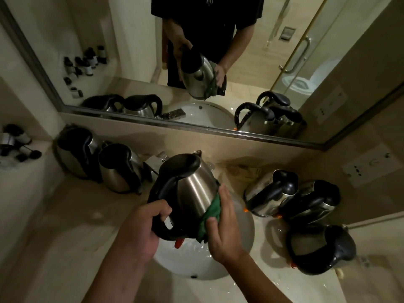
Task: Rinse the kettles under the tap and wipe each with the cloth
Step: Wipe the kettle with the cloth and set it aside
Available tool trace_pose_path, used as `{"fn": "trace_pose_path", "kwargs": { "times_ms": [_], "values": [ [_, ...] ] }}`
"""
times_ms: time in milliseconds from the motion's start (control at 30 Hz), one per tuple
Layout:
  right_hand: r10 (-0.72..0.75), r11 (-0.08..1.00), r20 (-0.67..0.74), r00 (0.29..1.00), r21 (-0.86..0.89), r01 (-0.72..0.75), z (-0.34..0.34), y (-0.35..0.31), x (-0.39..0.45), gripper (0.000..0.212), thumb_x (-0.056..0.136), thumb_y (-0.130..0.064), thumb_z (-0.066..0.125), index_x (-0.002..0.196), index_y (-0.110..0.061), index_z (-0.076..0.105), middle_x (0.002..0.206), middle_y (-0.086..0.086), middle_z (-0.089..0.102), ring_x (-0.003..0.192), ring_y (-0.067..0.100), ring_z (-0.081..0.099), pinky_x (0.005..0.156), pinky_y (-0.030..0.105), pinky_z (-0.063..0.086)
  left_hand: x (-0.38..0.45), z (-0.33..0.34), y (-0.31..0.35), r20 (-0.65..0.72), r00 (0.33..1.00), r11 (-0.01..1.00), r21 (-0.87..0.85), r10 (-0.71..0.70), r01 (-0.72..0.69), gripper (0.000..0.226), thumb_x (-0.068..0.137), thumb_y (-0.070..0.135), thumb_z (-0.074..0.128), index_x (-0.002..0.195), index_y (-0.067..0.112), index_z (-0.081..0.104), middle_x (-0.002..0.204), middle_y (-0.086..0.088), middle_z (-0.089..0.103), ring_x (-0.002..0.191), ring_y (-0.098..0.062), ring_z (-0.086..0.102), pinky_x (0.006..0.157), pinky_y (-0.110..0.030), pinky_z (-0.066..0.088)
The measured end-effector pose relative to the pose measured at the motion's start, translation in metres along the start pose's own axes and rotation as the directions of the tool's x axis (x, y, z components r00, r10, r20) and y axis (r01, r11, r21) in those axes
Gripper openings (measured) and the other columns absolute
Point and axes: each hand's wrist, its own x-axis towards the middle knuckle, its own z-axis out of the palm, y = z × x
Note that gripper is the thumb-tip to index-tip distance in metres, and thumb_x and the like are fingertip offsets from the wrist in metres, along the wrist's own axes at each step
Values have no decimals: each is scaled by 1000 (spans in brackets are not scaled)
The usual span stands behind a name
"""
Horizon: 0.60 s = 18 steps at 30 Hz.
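Gripping the black handle of a steel kettle [192, 189], the left hand [140, 228] has its fingers [162, 212] curled through the handle loop, thumb side hidden. Kettle is tilted, held over the white sink [229, 259], in front of the tap [156, 164]. Right hand [225, 232] presses a green cloth [211, 213] flat against the kettle's lower wall; its fingers lie straight and close together on the cloth, thumb pinning the cloth's lower fold. Cloth sits between the right palm and the steel, its tail hanging below the thumb.

Left of the left-hand fingers, two kettles [118, 169] stand on the tabletop [65, 226] by the wall. Right of the right-hand fingers, three kettles [290, 193] lie tilted or on their sides, close to one another. Mirror [284, 62] above reflects the scene. Small bottles [17, 141] on a ledge far left.
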Motion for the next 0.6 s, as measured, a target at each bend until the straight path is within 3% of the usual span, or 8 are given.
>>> {"fn": "trace_pose_path", "kwargs": {
  "times_ms": [67,133,200,300,367,433,500,600],
  "values": [
    [176,965,6,984,196,-173,-5,-12,14,55,104,-61,32,157,-49,27,158,-30,37,148,-2,38,122,29,34,4,-9,2,5,1000,1000,-1,-13,13,36,45,7,68,47,18,34,56,-2,30,62,-16,36,79,-38,35],
    [319,881,106,942,334,-336,-15,-27,36,43,101,-59,33,141,-49,48,137,-24,56,126,-6,54,110,30,44,6,-21,7,49,998,999,10,-33,33,41,39,12,76,47,18,36,53,-1,32,61,-16,36,81,-40,36],
    [397,783,223,890,424,-455,-31,-41,64,47,101,-59,32,121,-33,65,119,-3,70,112,5,65,102,38,49,9,-26,11,53,998,996,75,-43,39,40,38,13,78,49,15,39,51,-2,37,60,-17,38,75,-38,36],
    [495,571,378,782,537,-621,-58,-53,100,68,107,-64,28,122,-17,74,123,16,74,120,31,68,116,48,43,14,-24,15,32,999,993,114,-1,-3,29,43,-1,69,65,9,52,53,-8,51,60,-22,47,68,-34,42],
    [471,520,405,784,590,-618,-72,-55,122,81,105,-69,22,112,-16,82,119,16,77,115,31,72,116,47,43,15,-18,25,168,984,992,105,54,-73,48,34,5,78,56,7,35,52,-14,33,63,-32,26,68,-36,33],
    [456,451,441,773,634,-628,-82,-62,140,83,106,-68,22,98,-13,83,101,12,80,99,29,75,101,42,52,17,-13,35,287,952,983,107,110,-146,60,35,14,80,50,10,22,53,-11,19,67,-35,13,67,-40,22],
    [399,478,464,791,631,-611,-88,-71,155,77,110,-59,22,80,-15,77,75,5,76,79,22,71,80,34,54,18,-5,46,346,930,966,174,120,-189,45,42,11,73,44,13,28,50,-8,21,60,-33,16,67,-41,20],
    [226,554,499,837,640,-532,-94,-84,170,83,113,-41,20,52,-17,70,57,-3,65,55,11,66,66,24,56,18,10,62,352,929,939,267,117,-219,37,48,9,70,45,8,32,54,-9,27,58,-24,32,66,-38,27]
  ]
}}
